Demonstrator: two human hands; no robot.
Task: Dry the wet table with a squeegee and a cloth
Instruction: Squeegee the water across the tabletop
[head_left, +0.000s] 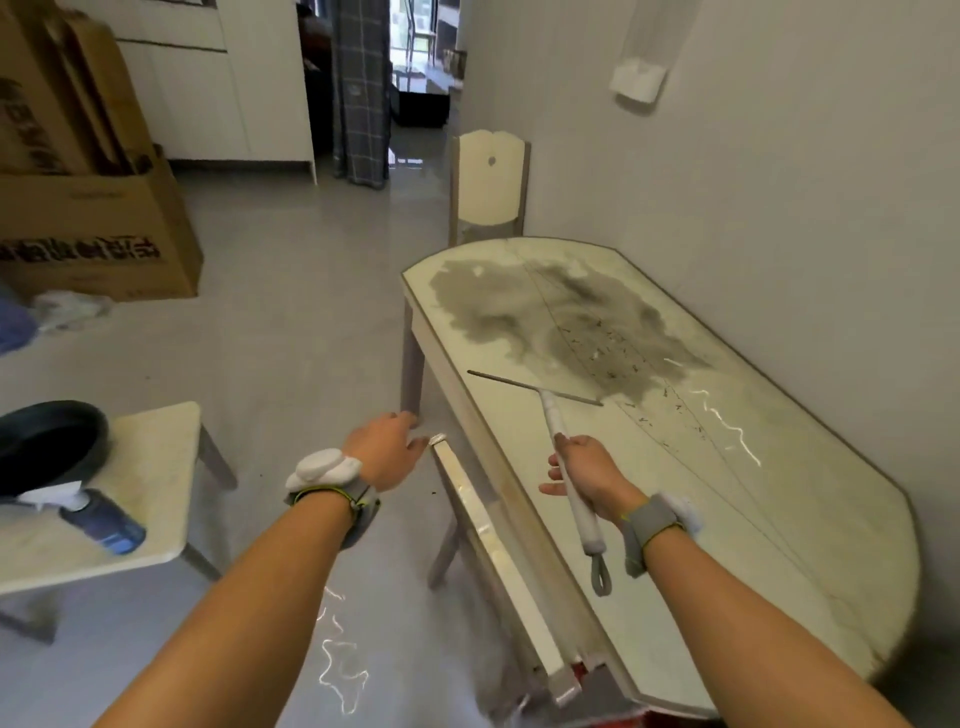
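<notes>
Squeegee (551, 418) first: we are judging it light and stiff, a thin white handle with a long, narrow blade that is probably rubber-edged and slightly flexible. Our right hand (587, 483) is gripping the handle about midway, fingers curled round it, with the grey hanging loop dangling below the wrist. The blade is lying across the table (779, 519), just at the near edge of the dark wet patch (561, 317). We are thinking a hold nearer the head would give firmer pressure, since the wet top is likely slippery. Our left hand (384, 447) is hanging open, fingers loose, by the top corner of a chair back (493, 540); whether it is touching, we cannot tell. On the side table (156, 467), a dark basin (47, 441) is sitting with contents we cannot make out, and a blue can (104, 519) is lying on its side. We are not seeing any cloth clearly.
</notes>
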